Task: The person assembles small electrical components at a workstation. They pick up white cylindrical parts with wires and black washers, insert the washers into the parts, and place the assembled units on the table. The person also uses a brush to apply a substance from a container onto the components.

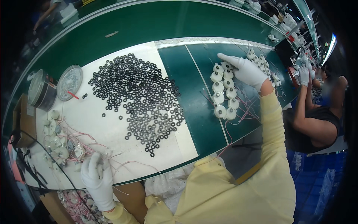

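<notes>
My left hand point(96, 179), in a white glove, is at the near left table edge with its fingers curled in. Something greyish shows between the fingers, too small to name, and thin wires run out beside it. The hand is next to a loose heap of small white motors point(59, 151) with pink and white wires. My right hand point(250, 72), also gloved, is over the far end of a double row of round white motors point(218, 98) with dark centres. Its index finger stretches to the left; the folded fingers are partly hidden beside the top motors.
Many black rings point(130, 86) are spread over the white sheet point(167, 143). A clear tub point(41, 91), its round lid point(69, 83) and a cardboard box point(24, 119) are at the left. More motors point(261, 61) lie beyond my right hand. A co-worker point(317, 123) sits at the right.
</notes>
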